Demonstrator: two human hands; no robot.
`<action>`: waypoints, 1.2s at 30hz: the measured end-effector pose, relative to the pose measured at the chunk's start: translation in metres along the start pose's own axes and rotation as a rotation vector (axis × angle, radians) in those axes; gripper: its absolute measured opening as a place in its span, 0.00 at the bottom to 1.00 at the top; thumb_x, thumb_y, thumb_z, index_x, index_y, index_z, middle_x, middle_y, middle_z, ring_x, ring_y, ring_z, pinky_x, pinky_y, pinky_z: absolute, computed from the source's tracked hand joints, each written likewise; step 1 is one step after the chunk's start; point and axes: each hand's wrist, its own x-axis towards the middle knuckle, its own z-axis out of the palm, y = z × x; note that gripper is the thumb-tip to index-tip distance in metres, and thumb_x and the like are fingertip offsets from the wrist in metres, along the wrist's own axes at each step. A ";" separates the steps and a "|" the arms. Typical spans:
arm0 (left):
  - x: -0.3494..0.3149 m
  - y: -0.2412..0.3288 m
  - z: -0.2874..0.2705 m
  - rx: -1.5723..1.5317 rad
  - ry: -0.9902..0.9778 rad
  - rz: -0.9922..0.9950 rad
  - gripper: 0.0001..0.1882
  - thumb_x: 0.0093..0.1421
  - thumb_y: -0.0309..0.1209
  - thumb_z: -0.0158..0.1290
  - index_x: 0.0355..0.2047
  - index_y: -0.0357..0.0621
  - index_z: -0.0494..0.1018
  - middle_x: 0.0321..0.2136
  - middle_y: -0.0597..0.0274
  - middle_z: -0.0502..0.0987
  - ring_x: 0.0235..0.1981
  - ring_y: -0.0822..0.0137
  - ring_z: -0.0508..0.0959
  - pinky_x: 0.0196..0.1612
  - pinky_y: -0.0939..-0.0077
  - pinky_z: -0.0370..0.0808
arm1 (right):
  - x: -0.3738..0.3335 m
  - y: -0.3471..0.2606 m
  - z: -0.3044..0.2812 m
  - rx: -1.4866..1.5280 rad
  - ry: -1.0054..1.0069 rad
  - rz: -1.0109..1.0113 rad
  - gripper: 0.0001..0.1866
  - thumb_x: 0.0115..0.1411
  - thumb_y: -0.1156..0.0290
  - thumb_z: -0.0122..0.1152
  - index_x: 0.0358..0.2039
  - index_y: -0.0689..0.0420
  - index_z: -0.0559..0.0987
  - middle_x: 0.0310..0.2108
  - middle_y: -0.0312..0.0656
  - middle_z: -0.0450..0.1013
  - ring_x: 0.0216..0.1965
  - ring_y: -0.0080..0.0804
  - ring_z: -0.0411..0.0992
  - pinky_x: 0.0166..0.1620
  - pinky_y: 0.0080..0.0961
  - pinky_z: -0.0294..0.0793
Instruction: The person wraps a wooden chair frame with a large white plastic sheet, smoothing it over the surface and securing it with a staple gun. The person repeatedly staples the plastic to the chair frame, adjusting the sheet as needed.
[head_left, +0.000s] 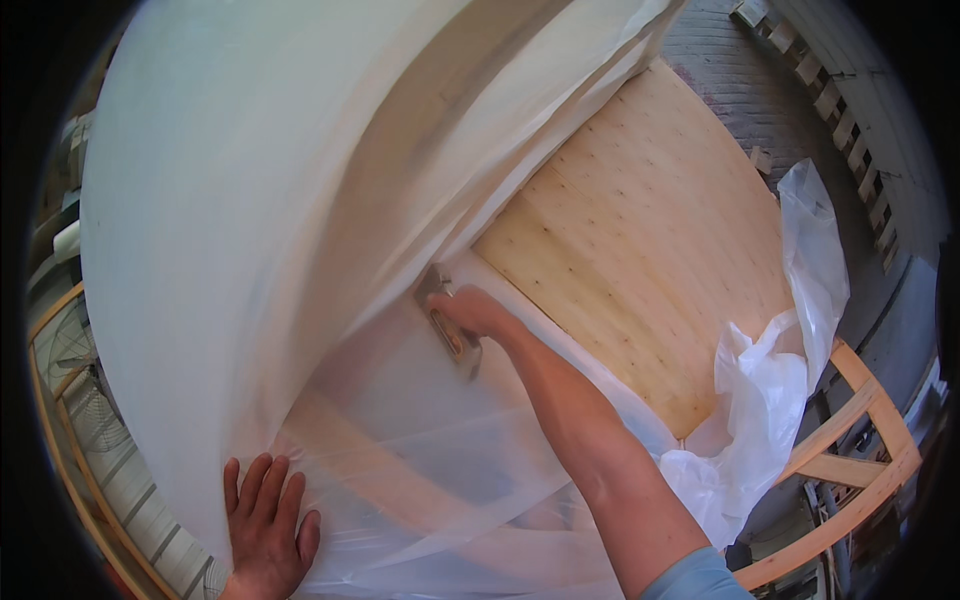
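Currently, a metal staple gun (460, 350) is gripped by the right hand (472, 312), whose fingers are closed around its handle. The tool is held over the translucent sheet (440, 430), just beside the fold where white sheeting (220, 250) is raised; whether the sheet is touched by its nose cannot be told. The left hand (268, 530) is laid palm down at the sheet's near left part, its fingers extended and slightly apart, with nothing grasped. To the right of the fold, a plywood panel (640, 220) is left uncovered. Its right edge is partly overlapped by crumpled plastic (750, 400), beyond which a wooden frame (865, 470) is seen.
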 end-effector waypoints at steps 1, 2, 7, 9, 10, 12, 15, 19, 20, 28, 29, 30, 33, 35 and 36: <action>0.000 -0.001 0.000 -0.005 0.007 0.010 0.19 0.52 0.30 0.54 0.44 0.33 0.71 0.51 0.45 0.71 0.56 0.45 0.68 0.65 0.40 0.51 | 0.000 0.001 0.007 0.044 0.025 0.007 0.36 0.58 0.40 0.51 0.25 0.70 0.78 0.23 0.52 0.76 0.26 0.44 0.76 0.31 0.39 0.74; -0.001 -0.002 0.000 -0.009 0.022 0.016 0.19 0.51 0.29 0.54 0.44 0.33 0.71 0.51 0.45 0.71 0.56 0.45 0.68 0.65 0.40 0.51 | -0.001 0.002 0.012 0.081 0.059 0.006 0.36 0.58 0.40 0.50 0.25 0.70 0.78 0.24 0.52 0.76 0.26 0.44 0.76 0.31 0.39 0.74; -0.004 -0.002 -0.003 -0.102 0.051 -0.032 0.18 0.49 0.27 0.56 0.41 0.33 0.73 0.50 0.46 0.72 0.57 0.46 0.68 0.65 0.41 0.52 | -0.019 0.001 0.011 0.185 0.085 0.077 0.34 0.58 0.41 0.52 0.27 0.68 0.79 0.25 0.50 0.77 0.30 0.42 0.77 0.33 0.37 0.74; -0.009 -0.001 -0.003 -0.123 0.058 -0.053 0.17 0.49 0.27 0.57 0.40 0.34 0.74 0.50 0.47 0.72 0.57 0.47 0.68 0.65 0.42 0.53 | -0.040 0.005 -0.001 0.286 0.060 0.065 0.34 0.58 0.42 0.53 0.28 0.68 0.79 0.26 0.49 0.77 0.31 0.40 0.77 0.34 0.35 0.73; -0.010 0.000 -0.002 -0.114 0.054 -0.055 0.17 0.49 0.28 0.58 0.40 0.34 0.74 0.50 0.47 0.72 0.57 0.47 0.68 0.65 0.43 0.53 | -0.052 0.002 -0.006 0.352 0.062 -0.006 0.33 0.58 0.42 0.54 0.30 0.68 0.79 0.28 0.49 0.77 0.31 0.39 0.77 0.34 0.34 0.73; -0.013 -0.001 -0.001 -0.083 0.050 -0.060 0.17 0.49 0.29 0.59 0.40 0.34 0.74 0.49 0.48 0.73 0.57 0.49 0.68 0.65 0.45 0.54 | -0.077 -0.009 -0.010 0.427 -0.007 -0.081 0.33 0.57 0.42 0.55 0.33 0.67 0.79 0.31 0.49 0.77 0.30 0.37 0.76 0.35 0.33 0.72; -0.015 0.000 0.000 -0.100 0.059 -0.084 0.17 0.50 0.29 0.59 0.39 0.35 0.74 0.49 0.48 0.73 0.57 0.49 0.68 0.65 0.46 0.54 | -0.130 -0.037 -0.021 0.352 -0.181 -0.106 0.33 0.57 0.42 0.55 0.36 0.66 0.79 0.33 0.50 0.77 0.30 0.38 0.75 0.35 0.35 0.72; -0.016 0.002 -0.001 -0.098 0.078 -0.075 0.17 0.51 0.30 0.58 0.40 0.34 0.75 0.49 0.48 0.73 0.56 0.49 0.69 0.65 0.47 0.54 | -0.177 -0.087 -0.003 0.098 -0.340 -0.222 0.34 0.57 0.41 0.54 0.34 0.67 0.79 0.32 0.53 0.76 0.30 0.43 0.75 0.38 0.38 0.72; -0.017 0.003 -0.002 -0.112 0.077 -0.076 0.17 0.51 0.30 0.58 0.40 0.34 0.75 0.49 0.48 0.74 0.56 0.49 0.69 0.65 0.47 0.54 | -0.181 -0.099 0.005 0.039 -0.363 -0.288 0.34 0.57 0.41 0.54 0.33 0.68 0.79 0.31 0.53 0.76 0.31 0.44 0.75 0.39 0.38 0.72; -0.018 0.005 -0.006 -0.092 0.073 -0.065 0.16 0.52 0.30 0.58 0.40 0.34 0.75 0.48 0.47 0.74 0.56 0.48 0.69 0.65 0.47 0.55 | -0.189 -0.127 0.060 0.093 -0.203 -0.262 0.31 0.57 0.43 0.53 0.26 0.65 0.79 0.21 0.47 0.73 0.26 0.36 0.72 0.33 0.31 0.71; -0.018 0.005 -0.006 -0.123 0.080 -0.065 0.17 0.52 0.30 0.58 0.40 0.34 0.75 0.47 0.47 0.74 0.55 0.48 0.70 0.65 0.47 0.55 | -0.192 -0.124 0.062 0.089 -0.172 -0.253 0.30 0.57 0.44 0.53 0.26 0.64 0.79 0.22 0.46 0.74 0.26 0.35 0.72 0.33 0.31 0.71; -0.017 0.004 -0.006 -0.135 0.090 -0.066 0.17 0.52 0.30 0.58 0.40 0.34 0.75 0.47 0.47 0.74 0.55 0.48 0.70 0.65 0.47 0.54 | -0.195 -0.121 0.062 0.131 -0.160 -0.217 0.30 0.57 0.44 0.53 0.27 0.64 0.80 0.22 0.46 0.74 0.27 0.34 0.73 0.33 0.31 0.71; -0.019 0.002 -0.006 -0.142 0.109 -0.053 0.17 0.51 0.30 0.58 0.41 0.35 0.74 0.48 0.47 0.74 0.55 0.48 0.70 0.65 0.47 0.54 | -0.199 -0.095 0.052 0.280 -0.174 -0.161 0.29 0.58 0.44 0.53 0.30 0.63 0.80 0.26 0.43 0.76 0.31 0.32 0.75 0.35 0.30 0.71; -0.021 0.003 -0.006 -0.144 0.108 -0.047 0.18 0.51 0.30 0.58 0.43 0.35 0.74 0.49 0.47 0.73 0.56 0.48 0.69 0.65 0.47 0.54 | -0.218 -0.046 0.031 0.517 -0.110 -0.086 0.26 0.60 0.47 0.52 0.35 0.61 0.79 0.29 0.41 0.76 0.33 0.32 0.75 0.36 0.30 0.71; -0.021 0.005 -0.006 -0.145 0.109 -0.042 0.19 0.51 0.30 0.58 0.44 0.35 0.73 0.50 0.47 0.72 0.56 0.48 0.68 0.65 0.47 0.55 | -0.235 -0.016 0.026 0.731 -0.029 -0.100 0.25 0.60 0.48 0.52 0.37 0.61 0.79 0.31 0.40 0.77 0.33 0.32 0.75 0.35 0.30 0.71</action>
